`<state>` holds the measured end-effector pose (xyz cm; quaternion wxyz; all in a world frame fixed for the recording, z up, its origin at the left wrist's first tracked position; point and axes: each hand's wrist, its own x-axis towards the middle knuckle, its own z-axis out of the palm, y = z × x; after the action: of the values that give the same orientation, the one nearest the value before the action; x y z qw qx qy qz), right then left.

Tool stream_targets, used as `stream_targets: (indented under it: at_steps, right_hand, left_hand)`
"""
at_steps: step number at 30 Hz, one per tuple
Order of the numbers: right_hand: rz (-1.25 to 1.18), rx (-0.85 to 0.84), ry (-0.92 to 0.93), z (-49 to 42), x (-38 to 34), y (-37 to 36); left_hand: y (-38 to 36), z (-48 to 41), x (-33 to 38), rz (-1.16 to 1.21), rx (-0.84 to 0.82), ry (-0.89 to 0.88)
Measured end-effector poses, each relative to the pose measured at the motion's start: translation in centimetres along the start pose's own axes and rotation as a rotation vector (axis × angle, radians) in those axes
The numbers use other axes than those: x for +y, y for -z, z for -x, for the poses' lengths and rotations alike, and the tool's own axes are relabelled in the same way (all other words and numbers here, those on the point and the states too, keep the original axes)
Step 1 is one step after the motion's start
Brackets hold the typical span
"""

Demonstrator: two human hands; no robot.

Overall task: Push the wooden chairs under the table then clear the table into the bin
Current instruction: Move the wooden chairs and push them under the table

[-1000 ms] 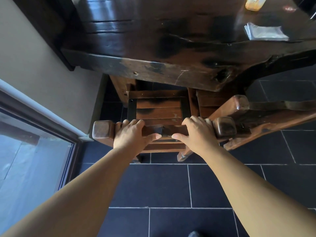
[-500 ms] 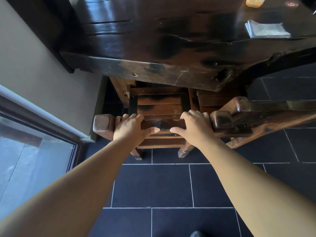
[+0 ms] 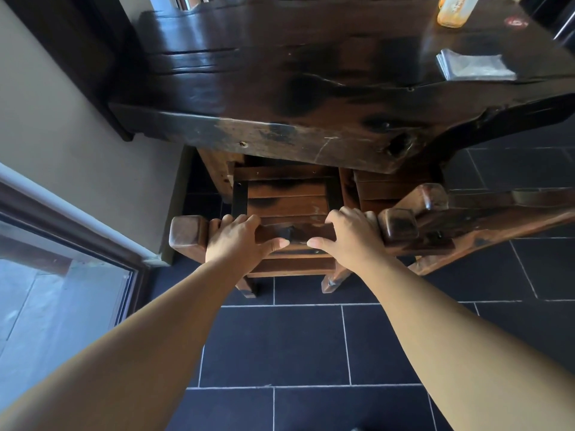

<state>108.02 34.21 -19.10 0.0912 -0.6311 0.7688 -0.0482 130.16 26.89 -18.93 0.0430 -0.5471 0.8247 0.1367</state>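
A wooden chair [image 3: 286,200] stands partly under the dark wooden table [image 3: 311,98], its slatted seat showing below the table's edge. My left hand [image 3: 239,241] grips the top rail of the chair's back near its left post. My right hand [image 3: 348,236] grips the same rail near the right post. A second wooden chair [image 3: 485,222] stands right beside it, its back rail running off to the right. On the table lie a clear plastic wrapper [image 3: 473,68], an orange bottle [image 3: 452,10] and a small red-and-white item [image 3: 515,22].
A grey wall [image 3: 62,126] and a glass door with a dark frame [image 3: 62,275] close in on the left. The floor [image 3: 280,346] is dark tile with white grout.
The chair has slid farther under the table with both hands on its back rail; less of the seat shows than before.
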Motion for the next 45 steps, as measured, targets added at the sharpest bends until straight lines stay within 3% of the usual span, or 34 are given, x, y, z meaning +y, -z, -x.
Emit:
stream_targets:
  at_steps: [4, 7, 9, 22, 26, 33, 39, 45]
  right_hand:
    - [-0.013, -0.042, -0.008, -0.2, -0.1, 0.3]
    - [-0.005, -0.222, 0.008, 0.1, -0.4, 2.4]
    - [-0.009, -0.315, 0.007, 0.9, -0.8, 3.8]
    - [-0.256, -0.194, -0.095, 16.1, -2.4, 15.3]
    - [-0.244, -0.157, -0.073, 18.5, 1.2, 17.6]
    - [-0.093, -0.272, 0.017, 19.2, 12.7, 18.8]
    - [-0.140, -0.306, 0.017, 18.5, 21.9, 20.2]
    - [-0.175, -0.291, 0.039, 16.3, 27.3, 20.5]
  left_hand:
    - [0.4, -0.2, 0.3, 0.013, -0.041, 0.017]
    - [1.5, 0.4, 0.9, 0.040, -0.114, 0.051]
    - [2.1, 1.9, 1.6, 0.057, -0.073, 0.032]
    - [11.0, 17.2, 9.4, 0.208, 0.031, -0.060]
    - [11.7, 19.3, 13.7, 0.165, 0.028, -0.090]
    - [10.0, 17.9, 23.4, 0.158, 0.042, -0.049]
    - [7.9, 16.1, 33.0, 0.228, 0.007, 0.029]
    - [6.6, 13.5, 38.0, 0.186, -0.002, 0.013]
